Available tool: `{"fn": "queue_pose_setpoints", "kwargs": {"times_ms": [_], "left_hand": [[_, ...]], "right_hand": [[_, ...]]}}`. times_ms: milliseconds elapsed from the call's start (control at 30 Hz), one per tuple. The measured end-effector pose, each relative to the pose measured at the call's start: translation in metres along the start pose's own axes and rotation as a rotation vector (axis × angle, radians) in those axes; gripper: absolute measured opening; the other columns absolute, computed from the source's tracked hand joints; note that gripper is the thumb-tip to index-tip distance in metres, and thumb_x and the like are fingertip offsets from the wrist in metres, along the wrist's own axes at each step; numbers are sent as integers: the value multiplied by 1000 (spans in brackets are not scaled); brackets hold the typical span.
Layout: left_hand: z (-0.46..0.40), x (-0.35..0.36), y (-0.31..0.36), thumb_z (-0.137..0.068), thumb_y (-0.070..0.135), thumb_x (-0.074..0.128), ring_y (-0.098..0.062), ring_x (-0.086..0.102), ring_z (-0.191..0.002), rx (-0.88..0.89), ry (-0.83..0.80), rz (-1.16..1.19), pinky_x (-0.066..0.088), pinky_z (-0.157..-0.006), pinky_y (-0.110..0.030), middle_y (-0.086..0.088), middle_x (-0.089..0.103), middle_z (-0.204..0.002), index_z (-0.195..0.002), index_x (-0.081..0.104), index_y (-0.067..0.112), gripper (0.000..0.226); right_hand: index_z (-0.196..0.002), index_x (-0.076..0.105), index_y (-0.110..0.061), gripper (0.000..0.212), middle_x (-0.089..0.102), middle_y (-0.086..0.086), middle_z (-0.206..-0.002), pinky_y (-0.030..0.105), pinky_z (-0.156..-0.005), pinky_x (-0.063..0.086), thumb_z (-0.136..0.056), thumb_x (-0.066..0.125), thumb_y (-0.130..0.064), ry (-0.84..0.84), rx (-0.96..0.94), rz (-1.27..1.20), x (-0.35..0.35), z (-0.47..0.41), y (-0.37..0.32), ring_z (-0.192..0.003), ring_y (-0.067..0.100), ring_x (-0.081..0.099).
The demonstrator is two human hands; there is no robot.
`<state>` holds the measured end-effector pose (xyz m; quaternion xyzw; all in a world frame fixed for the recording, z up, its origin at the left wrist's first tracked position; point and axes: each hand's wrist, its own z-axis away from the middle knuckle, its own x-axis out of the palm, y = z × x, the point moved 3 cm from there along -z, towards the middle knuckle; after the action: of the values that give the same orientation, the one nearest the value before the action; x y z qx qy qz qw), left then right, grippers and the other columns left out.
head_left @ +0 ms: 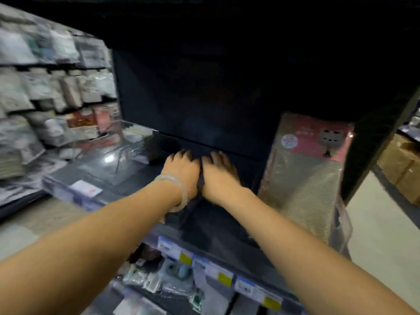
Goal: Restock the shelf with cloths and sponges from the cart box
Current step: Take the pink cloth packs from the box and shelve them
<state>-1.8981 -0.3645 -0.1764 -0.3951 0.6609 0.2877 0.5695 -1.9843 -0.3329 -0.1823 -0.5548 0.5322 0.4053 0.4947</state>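
Both hands reach into a dark shelf [218, 142] bay, open between a clear divider [134, 142] at left and a pink-labelled pack [306, 169] standing at right. The left hand [180, 172] and right hand [219, 176] lie side by side, fingers [184, 154] loosely spread, palms down on a dark cloth [201, 178], a creased strip showing between them; its outline is lost in shadow

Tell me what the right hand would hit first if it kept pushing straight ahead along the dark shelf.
Probably the dark back panel of the shelf. The right hand lies flat beside the left hand, fingers pointing at that panel, with nothing visible between. Depth is hard to judge in the shadow.
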Motion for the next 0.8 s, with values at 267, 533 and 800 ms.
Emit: {"fn": "queue_pose_setpoints", "kwargs": {"times_ms": [267, 533, 800], "left_hand": [[68, 9, -165, -88, 30, 57, -29, 23, -141, -330, -115, -87, 25, -113, -39, -13, 26, -152, -142, 29, 8, 65], [136, 33, -338, -87, 28, 57, -28, 27, -138, -575, -214, -113, 26, -111, -38, -10, 32, -146, -137, 34, 12, 58], [182, 77, -456, -85, 20, 57, -29, 36, -130, -678, -359, -84, 33, -106, -38, -11, 40, -136, -129, 40, 12, 48]], "right_hand": [[-142, 27, -9, 66, 22, 16, -152, 43, -114, 22, -88, 60, -27, -85, -278, 0, 41, -47, -162, -144, 33, 13], [-139, 30, -8, 59, 24, 16, -149, 42, -113, 22, -90, 57, -24, -205, -450, -17, 98, -87, -343, -142, 33, 13], [-134, 33, -7, 57, 32, 17, -142, 43, -109, 30, -87, 60, -23, -349, -468, -11, 166, -125, -453, -137, 35, 24]]}}
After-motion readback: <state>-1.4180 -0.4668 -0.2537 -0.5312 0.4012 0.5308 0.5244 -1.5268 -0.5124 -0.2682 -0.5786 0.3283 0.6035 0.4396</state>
